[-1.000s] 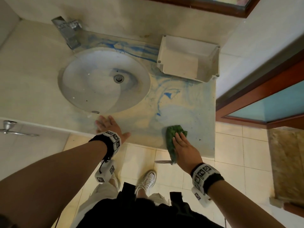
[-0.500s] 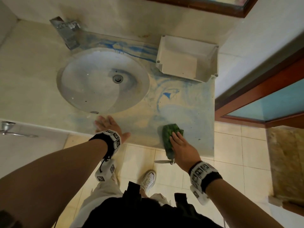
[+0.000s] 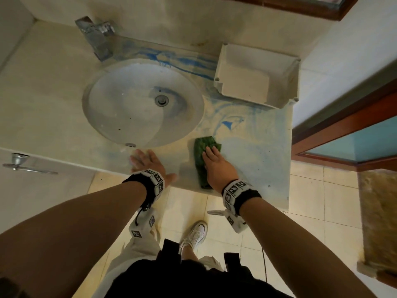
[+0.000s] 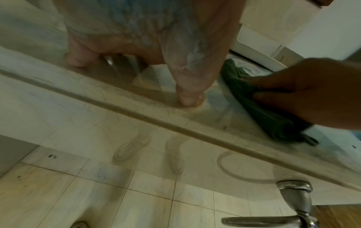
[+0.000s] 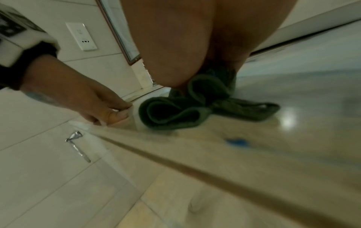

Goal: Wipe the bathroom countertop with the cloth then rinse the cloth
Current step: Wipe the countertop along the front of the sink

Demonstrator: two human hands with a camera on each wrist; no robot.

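Observation:
A folded green cloth (image 3: 202,155) lies on the pale countertop (image 3: 257,160), right of the round sink (image 3: 120,117). My right hand (image 3: 216,164) presses flat on the cloth with straight fingers; the cloth (image 5: 187,106) bunches under the palm in the right wrist view, and it (image 4: 259,108) shows at the counter's front edge in the left wrist view. My left hand (image 3: 148,162) rests flat and open on the counter's front edge below the sink, its thumb (image 4: 187,86) on the surface. Blue streaks (image 3: 227,125) smear the counter.
A metal tap (image 3: 96,35) stands behind the sink at the wall. An open white plastic box (image 3: 255,82) sits at the counter's back right corner. A door with a metal handle (image 3: 19,164) is at left, tiled floor and my shoe (image 3: 195,235) below.
My right hand has slid the cloth leftward along the front of the counter, toward the sink. The left hand has stayed in place on the edge.

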